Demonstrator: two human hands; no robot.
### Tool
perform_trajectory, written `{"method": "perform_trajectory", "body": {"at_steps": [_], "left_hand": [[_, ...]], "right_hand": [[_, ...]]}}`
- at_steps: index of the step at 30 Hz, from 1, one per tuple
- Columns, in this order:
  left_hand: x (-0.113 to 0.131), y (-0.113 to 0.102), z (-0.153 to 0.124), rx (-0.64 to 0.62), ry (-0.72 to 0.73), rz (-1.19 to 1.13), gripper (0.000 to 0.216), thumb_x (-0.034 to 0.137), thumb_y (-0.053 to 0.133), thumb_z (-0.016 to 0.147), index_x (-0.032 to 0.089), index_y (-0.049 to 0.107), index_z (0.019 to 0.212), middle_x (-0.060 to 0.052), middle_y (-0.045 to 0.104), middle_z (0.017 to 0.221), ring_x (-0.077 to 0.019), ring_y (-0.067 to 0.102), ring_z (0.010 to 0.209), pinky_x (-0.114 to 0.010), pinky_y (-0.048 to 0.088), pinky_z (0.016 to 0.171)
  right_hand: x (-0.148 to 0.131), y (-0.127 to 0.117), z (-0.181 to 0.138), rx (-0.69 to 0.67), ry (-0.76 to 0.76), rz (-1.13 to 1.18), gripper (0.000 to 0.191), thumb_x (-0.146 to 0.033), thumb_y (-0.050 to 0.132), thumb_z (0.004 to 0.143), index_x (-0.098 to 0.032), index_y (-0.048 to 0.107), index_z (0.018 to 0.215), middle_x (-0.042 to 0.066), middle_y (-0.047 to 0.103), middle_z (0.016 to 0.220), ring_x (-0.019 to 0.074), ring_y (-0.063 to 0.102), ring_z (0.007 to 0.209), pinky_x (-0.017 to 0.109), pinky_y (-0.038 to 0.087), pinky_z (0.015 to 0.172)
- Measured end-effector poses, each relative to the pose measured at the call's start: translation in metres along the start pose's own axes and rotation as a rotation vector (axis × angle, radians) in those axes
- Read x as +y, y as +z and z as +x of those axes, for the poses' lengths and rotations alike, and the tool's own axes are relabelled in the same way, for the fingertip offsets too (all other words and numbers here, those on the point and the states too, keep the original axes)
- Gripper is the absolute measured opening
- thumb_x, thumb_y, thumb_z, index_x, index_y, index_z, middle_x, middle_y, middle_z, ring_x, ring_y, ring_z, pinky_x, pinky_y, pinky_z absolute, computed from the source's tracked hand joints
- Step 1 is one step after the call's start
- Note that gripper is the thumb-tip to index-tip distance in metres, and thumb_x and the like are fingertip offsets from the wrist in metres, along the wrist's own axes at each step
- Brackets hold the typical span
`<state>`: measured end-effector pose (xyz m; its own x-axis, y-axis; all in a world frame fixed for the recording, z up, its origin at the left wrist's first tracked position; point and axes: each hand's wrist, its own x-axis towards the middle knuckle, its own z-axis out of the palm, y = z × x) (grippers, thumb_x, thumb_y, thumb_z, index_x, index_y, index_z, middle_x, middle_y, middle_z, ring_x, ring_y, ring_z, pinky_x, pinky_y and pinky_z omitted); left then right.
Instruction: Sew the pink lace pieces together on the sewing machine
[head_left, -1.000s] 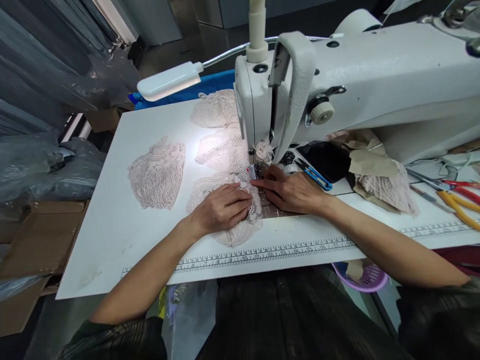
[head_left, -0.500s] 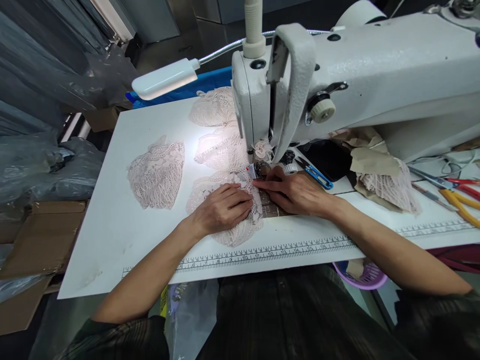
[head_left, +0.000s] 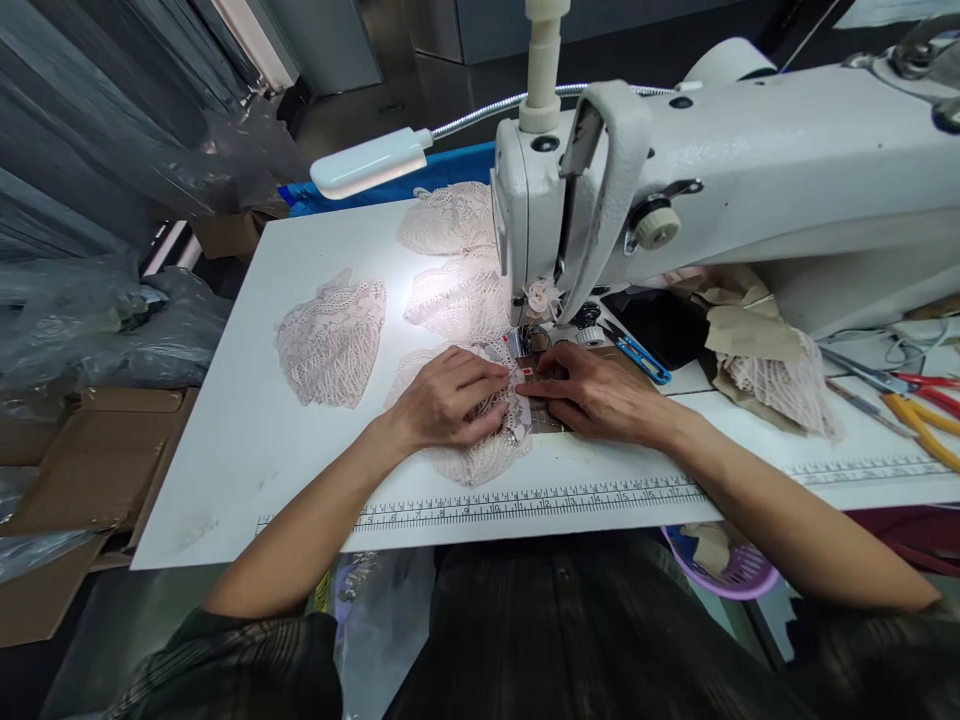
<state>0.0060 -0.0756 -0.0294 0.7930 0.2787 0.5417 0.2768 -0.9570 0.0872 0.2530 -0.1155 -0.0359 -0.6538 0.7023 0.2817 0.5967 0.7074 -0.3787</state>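
Observation:
A pale pink lace piece (head_left: 480, 464) lies on the white table just below the sewing machine's presser foot (head_left: 534, 341). On top of it rests my left hand (head_left: 442, 402), its bent fingers spread from the thumb and pressing the lace. My right hand (head_left: 600, 394) comes in from the other side, fingertips drawn together at the lace's right edge; the exact pinch is partly hidden. Beside those fingertips shows a small red mark. Both hands are close to the foot, over and next to the metal needle plate (head_left: 546, 418).
Another lace piece (head_left: 334, 345) lies at the left, and more stand behind the hands. Blue thread snips (head_left: 637, 355), a dark phone-like slab (head_left: 664, 325), orange-handled scissors (head_left: 919, 420) and wrapped lace (head_left: 780, 375) lie right. A ruler strip (head_left: 480, 508) edges the table; a lamp (head_left: 371, 163) overhangs.
The whole view has shifted a little. My left hand has risen and its thumb now stands apart from the fingers. My right fingertips have drawn back slightly from the foot along the lace edge.

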Motion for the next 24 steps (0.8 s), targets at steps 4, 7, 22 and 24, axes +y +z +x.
{"method": "perform_trajectory", "body": {"at_steps": [4,7,22,24], "left_hand": [[-0.0079,0.005,0.0017,-0.113,-0.044,0.12,0.025,0.025,0.055,0.091,0.012,0.062,0.112,-0.013,0.069,0.114,-0.022,0.066,0.093,-0.038,0.055,0.075],[-0.0086,0.0058,0.0008,-0.178,-0.025,0.168,0.029,0.028,0.054,0.093,0.012,0.06,0.116,-0.014,0.066,0.121,-0.0237,0.064,0.095,-0.04,0.053,0.078],[-0.005,0.003,-0.0023,-0.22,0.002,0.214,0.035,0.032,0.051,0.094,0.012,0.055,0.122,-0.016,0.062,0.124,-0.0271,0.063,0.102,-0.04,0.051,0.076],[-0.0054,0.0026,-0.0027,-0.217,0.006,0.21,0.033,0.032,0.052,0.093,0.014,0.056,0.121,-0.015,0.063,0.125,-0.026,0.064,0.1,-0.04,0.052,0.078]], "right_hand": [[0.0009,-0.0002,-0.0014,0.022,-0.011,0.038,0.036,-0.016,0.05,0.088,-0.024,0.07,0.117,0.012,0.058,0.114,0.0231,0.054,0.105,0.039,0.05,0.089],[0.0031,0.0014,-0.0025,0.034,-0.018,0.046,0.036,-0.016,0.051,0.087,-0.022,0.069,0.118,0.012,0.058,0.115,0.0233,0.055,0.105,0.04,0.051,0.09],[-0.0018,0.0012,-0.0012,0.045,-0.05,-0.016,0.033,-0.018,0.049,0.09,-0.024,0.07,0.116,0.013,0.058,0.114,0.0257,0.054,0.103,0.045,0.05,0.089],[0.0007,0.002,-0.0025,0.049,-0.017,0.024,0.034,-0.019,0.047,0.092,-0.023,0.069,0.119,0.012,0.058,0.113,0.0237,0.055,0.101,0.042,0.051,0.088]]}}
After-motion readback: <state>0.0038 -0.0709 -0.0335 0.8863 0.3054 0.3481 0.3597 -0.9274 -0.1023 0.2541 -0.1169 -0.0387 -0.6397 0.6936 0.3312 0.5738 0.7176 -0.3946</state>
